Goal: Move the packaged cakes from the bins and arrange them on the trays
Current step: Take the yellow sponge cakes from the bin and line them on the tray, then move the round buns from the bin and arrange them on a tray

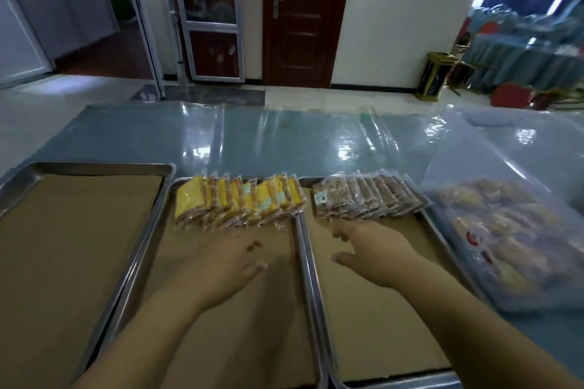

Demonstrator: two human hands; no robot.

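Three steel trays lined with brown paper lie side by side: a left tray (19, 180), a middle tray (139, 262) and a right tray (437, 227). A leaning row of yellow packaged cakes (237, 199) fills the far end of the middle tray. A row of brown packaged cakes (363, 197) stands at the far end of the right tray. My left hand (227, 265) hovers over the middle tray just below the yellow row, fingers apart, holding nothing. My right hand (376, 246) is over the right tray, its fingertips near the brown row, also holding nothing.
A clear plastic bin (505, 167) holding more packaged cakes sits at the right on the blue table covered in plastic sheet (284, 136). The left tray holds only paper. Beyond the table are a tiled floor, a wooden door and red chairs.
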